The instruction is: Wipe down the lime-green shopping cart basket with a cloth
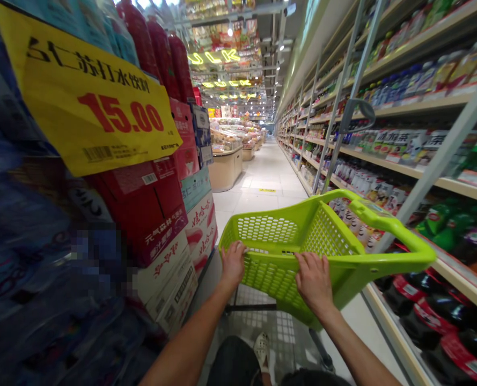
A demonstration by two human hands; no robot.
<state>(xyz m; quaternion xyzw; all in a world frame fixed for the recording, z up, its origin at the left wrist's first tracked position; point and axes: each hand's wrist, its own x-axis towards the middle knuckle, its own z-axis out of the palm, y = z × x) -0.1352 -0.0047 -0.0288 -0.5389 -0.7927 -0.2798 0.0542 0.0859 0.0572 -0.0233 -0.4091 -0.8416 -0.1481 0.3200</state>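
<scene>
A lime-green plastic shopping cart (270, 273) stands sideways across the aisle in front of me, its handle (413, 246) toward the right shelves. My left hand (234, 262) grips the near rim close to the cart's left end, fingers curled over the edge. Farther right on the same rim, my right hand (314, 279) is closed with its fingertips hooked over the top. The fingertips of both hands are partly hidden behind the rim. Perforated side walls show, and the part of the basket floor in sight holds nothing visible.
Stacked drink cartons (169, 236) and a yellow price sign (93, 91) crowd the left. Bottle-filled shelves (403, 161) with slanted metal posts run along the right, near the cart handle. Ahead, a pale tiled aisle (258, 201) passes a rounded wooden display counter (224, 169).
</scene>
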